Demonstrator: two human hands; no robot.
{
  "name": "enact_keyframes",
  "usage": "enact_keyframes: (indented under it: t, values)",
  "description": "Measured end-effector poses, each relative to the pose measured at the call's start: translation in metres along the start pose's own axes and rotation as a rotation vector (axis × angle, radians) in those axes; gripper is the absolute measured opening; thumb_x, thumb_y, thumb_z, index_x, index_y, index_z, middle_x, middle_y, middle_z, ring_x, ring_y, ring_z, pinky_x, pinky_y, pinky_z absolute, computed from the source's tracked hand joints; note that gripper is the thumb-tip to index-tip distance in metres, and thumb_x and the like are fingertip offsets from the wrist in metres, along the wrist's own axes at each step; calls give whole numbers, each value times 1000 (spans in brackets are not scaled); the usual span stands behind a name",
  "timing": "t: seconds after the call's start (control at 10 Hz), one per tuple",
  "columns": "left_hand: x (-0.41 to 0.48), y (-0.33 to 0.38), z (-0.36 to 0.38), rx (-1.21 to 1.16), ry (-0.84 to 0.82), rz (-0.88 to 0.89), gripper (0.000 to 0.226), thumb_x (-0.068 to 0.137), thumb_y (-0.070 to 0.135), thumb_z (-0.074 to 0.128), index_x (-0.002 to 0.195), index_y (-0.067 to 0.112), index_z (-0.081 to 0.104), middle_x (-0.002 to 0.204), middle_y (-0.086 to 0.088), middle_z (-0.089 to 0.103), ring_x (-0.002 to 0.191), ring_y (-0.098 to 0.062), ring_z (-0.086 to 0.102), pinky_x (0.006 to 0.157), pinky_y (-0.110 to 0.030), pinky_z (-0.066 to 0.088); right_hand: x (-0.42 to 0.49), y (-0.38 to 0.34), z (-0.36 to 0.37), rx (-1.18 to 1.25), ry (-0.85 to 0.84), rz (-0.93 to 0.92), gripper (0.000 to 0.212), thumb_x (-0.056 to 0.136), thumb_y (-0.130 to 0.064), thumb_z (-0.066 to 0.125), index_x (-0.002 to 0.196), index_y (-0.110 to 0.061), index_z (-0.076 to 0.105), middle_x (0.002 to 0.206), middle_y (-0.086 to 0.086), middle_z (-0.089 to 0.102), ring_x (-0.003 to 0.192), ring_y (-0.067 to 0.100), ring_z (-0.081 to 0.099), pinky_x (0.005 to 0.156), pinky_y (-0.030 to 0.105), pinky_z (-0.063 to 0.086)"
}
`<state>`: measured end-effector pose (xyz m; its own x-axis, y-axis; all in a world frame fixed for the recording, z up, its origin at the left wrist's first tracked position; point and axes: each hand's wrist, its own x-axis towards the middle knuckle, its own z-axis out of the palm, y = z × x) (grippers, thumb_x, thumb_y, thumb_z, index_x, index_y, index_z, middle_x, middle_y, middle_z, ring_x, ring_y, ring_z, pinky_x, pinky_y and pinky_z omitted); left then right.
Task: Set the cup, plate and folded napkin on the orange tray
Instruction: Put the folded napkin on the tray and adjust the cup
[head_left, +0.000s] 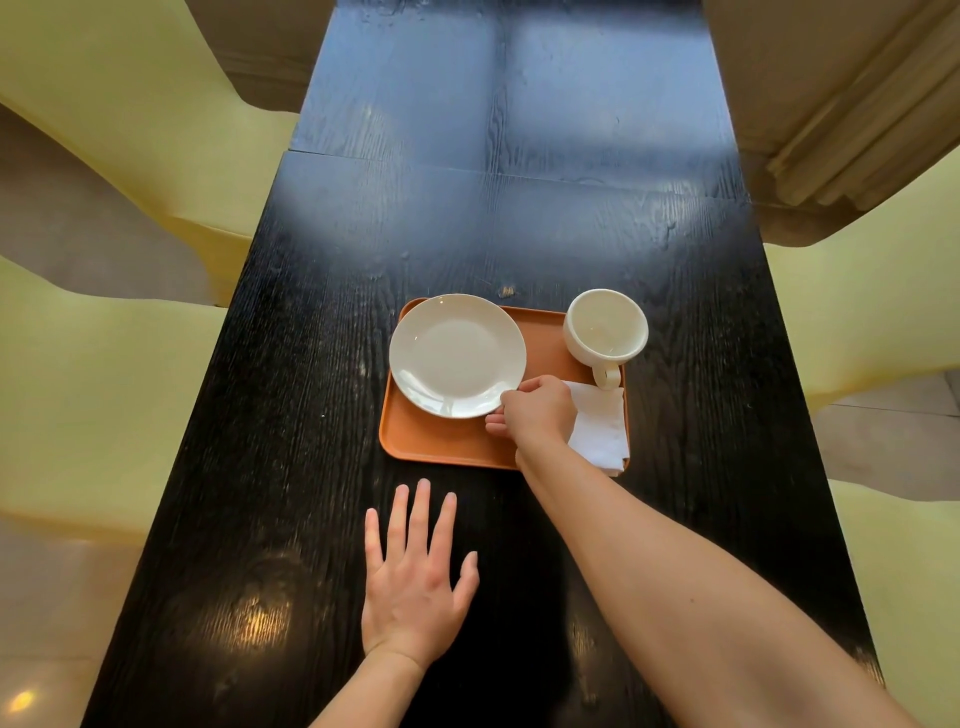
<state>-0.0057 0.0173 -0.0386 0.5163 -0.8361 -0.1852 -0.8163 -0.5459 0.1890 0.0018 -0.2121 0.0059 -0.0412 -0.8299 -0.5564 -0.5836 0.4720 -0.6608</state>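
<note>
An orange tray (441, 441) lies on the dark wooden table. A white plate (457, 355) sits on the tray's left half, and my right hand (537, 413) pinches its near right rim. A white cup (606, 332) stands upright at the tray's far right corner, its handle pointing toward me. A folded white napkin (600, 428) lies on the tray's near right part, partly hidden under my right hand and reaching over the tray's near edge. My left hand (415, 577) rests flat on the table in front of the tray, fingers spread, holding nothing.
The black table (493, 182) stretches far ahead. Pale yellow chairs (104, 364) flank both long sides, with another yellow chair (872, 322) at right. A beige curtain (841, 104) hangs at the far right.
</note>
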Motion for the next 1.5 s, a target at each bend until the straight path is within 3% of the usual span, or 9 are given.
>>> enact_keyframes:
  t: [0.7,1.0,1.2,1.3,1.4,1.5]
  values:
    - [0,0,2,1,-13,-2,69,91,55,41,150,19,41,161,-17,32,151,-36,23,118,-64,22,0,4,2,40,-27,-16,12,89,-2,60,92,-14,59,71,9,76,45,17,73,67,38,67]
    - [0,0,2,-6,1,0,69,90,55,40,149,19,42,160,-17,34,151,-36,25,118,-64,22,-2,9,-4,58,-55,-37,6,94,-18,64,96,-15,60,71,7,77,49,16,74,68,38,67]
    - [-1,1,-5,-23,-17,-14,69,91,56,36,150,21,40,162,-14,33,152,-33,23,120,-60,15,-6,1,-21,-16,-11,-157,9,96,-25,64,89,-21,60,74,3,74,67,21,76,78,45,65]
    - [4,3,-20,-54,-54,-46,67,90,54,42,151,25,39,162,-10,32,153,-29,20,123,-55,12,-10,-5,-33,-157,-28,-272,10,95,-28,64,88,-21,60,91,5,73,86,25,72,81,45,63]
    - [16,2,-47,-89,-117,-61,62,92,44,47,150,26,38,157,-5,39,146,-25,33,119,-47,28,-17,-8,-45,-371,-45,-436,18,95,-32,65,105,-17,65,96,1,67,88,21,64,74,36,55]
    - [32,-1,-84,-91,-11,-12,57,88,36,54,142,19,49,135,-5,57,118,-25,56,99,-42,46,-33,-14,-61,-530,-41,-576,28,96,-34,64,116,-13,66,101,6,72,91,25,67,77,41,60]
